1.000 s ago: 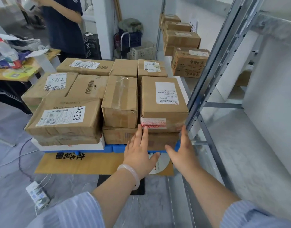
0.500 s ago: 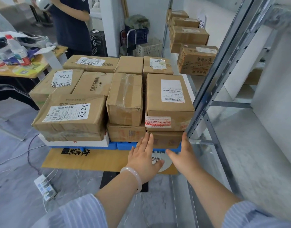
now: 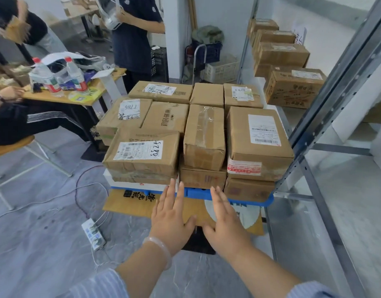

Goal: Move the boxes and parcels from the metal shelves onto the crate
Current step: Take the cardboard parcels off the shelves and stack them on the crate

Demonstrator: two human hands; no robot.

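A blue crate (image 3: 198, 193) stands on the floor, stacked with several brown cardboard boxes in two layers. The nearest right box (image 3: 258, 140) carries a white label and red tape. A box marked 5288 (image 3: 142, 153) sits at the front left. My left hand (image 3: 171, 218) and my right hand (image 3: 225, 224) hover flat, fingers spread, just short of the crate's front edge, holding nothing. More boxes (image 3: 292, 88) stand on the metal shelves (image 3: 327, 100) at the back right. The near shelf board (image 3: 346, 190) on the right is bare.
A flat cardboard sheet (image 3: 131, 203) lies under the crate. A power strip (image 3: 93, 234) and cables trail on the floor to the left. A table (image 3: 62, 97) with bottles, a seated person and a standing person (image 3: 135, 39) are at the left and back.
Both hands have drawn back from the front boxes, toward me and slightly left. The view has swung left and taken in more of the table and people.
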